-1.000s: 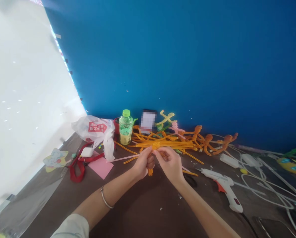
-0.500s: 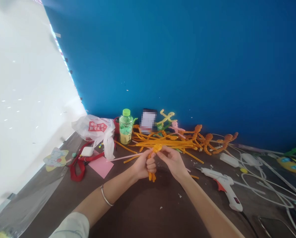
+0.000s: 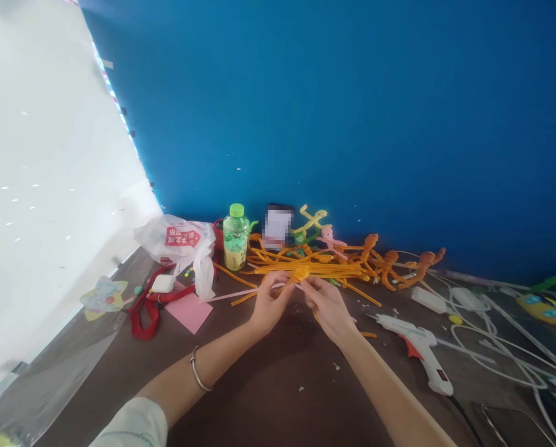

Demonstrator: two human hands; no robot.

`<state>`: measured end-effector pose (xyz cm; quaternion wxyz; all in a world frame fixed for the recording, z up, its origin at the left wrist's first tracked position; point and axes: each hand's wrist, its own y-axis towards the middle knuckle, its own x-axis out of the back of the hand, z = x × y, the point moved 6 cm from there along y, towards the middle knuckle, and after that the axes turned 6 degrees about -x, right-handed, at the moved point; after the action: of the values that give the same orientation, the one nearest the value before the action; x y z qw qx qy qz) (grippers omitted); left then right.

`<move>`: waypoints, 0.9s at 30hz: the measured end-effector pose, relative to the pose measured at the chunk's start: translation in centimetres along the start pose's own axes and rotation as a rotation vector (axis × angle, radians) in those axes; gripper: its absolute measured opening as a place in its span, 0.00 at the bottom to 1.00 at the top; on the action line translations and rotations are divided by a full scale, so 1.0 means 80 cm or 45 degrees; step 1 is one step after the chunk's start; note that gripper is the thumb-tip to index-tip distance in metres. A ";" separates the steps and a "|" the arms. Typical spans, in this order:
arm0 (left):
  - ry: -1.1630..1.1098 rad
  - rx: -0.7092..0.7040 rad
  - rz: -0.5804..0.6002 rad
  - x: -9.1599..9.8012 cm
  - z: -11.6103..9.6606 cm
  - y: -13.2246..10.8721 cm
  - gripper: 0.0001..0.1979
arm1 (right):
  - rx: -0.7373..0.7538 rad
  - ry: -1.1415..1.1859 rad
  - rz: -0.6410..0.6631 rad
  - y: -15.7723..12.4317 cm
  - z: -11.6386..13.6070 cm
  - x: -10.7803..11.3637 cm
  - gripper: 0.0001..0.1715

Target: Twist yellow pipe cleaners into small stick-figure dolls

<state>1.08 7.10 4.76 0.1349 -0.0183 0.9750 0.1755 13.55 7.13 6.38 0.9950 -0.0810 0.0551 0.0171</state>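
My left hand [image 3: 268,305] and my right hand [image 3: 328,307] meet over the dark table [image 3: 268,385], both pinching a small orange pipe-cleaner figure [image 3: 300,274] with a coiled top. The fingers of each hand close round its wire. Just behind the hands lies a pile of loose orange pipe cleaners [image 3: 305,266]. My left wrist wears a thin bracelet [image 3: 196,371].
Finished pipe-cleaner figures [image 3: 389,264] lie along the blue wall [image 3: 352,124], with a green-capped bottle [image 3: 235,237], a white plastic bag [image 3: 179,241], a pink paper [image 3: 190,312] and a red strap [image 3: 145,313] at left. A white glue gun [image 3: 415,347] and white cables [image 3: 501,347] lie at right.
The figure has risen and tilted: its lower end no longer hangs below my left fist. My left fingers have loosened from a fist into a pinch near the coiled top.
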 end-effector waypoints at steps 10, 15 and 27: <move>0.423 -0.559 0.079 0.002 -0.011 -0.005 0.15 | 0.044 -0.085 -0.102 -0.003 0.001 0.000 0.19; 0.426 -0.472 0.108 0.002 -0.010 -0.001 0.14 | 0.188 -0.279 -0.135 -0.006 0.009 0.000 0.16; -0.001 0.147 0.118 -0.001 0.012 0.011 0.14 | 0.374 -0.596 -0.151 -0.006 0.024 0.003 0.16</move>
<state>1.36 8.27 4.19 0.1277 0.0349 0.9833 0.1250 14.01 7.00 8.33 0.9810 0.0673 -0.1793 -0.0312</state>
